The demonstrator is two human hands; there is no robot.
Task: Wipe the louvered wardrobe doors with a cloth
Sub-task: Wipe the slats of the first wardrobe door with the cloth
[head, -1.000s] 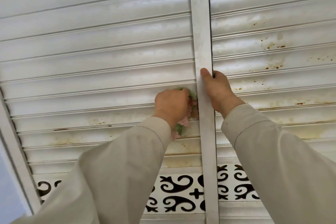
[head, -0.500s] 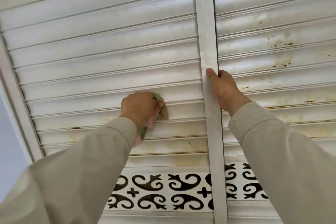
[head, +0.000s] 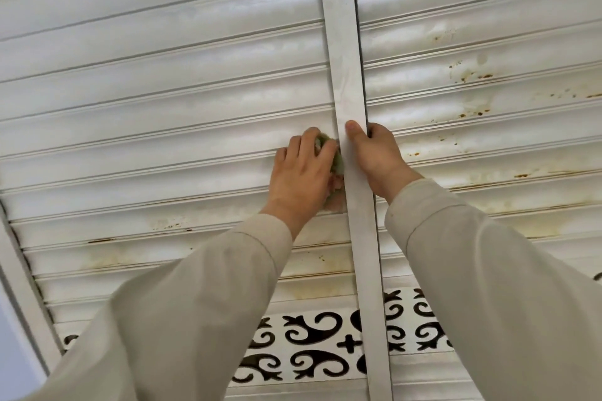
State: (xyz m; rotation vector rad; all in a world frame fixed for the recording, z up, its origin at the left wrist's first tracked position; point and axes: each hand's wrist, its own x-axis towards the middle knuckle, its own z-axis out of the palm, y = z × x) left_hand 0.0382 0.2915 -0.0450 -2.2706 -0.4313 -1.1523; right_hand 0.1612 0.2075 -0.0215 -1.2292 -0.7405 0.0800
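Left hand [head: 301, 172] presses bunched cloth [head: 337, 161] on slat [head: 163, 153] just left of door stile [head: 353, 172]; right hand [head: 374, 153] grips stile.

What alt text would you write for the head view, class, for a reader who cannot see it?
A left hand presses a cloth against a white louvered door beside the centre stile, which the right hand holds. Brown stains spot the right door.
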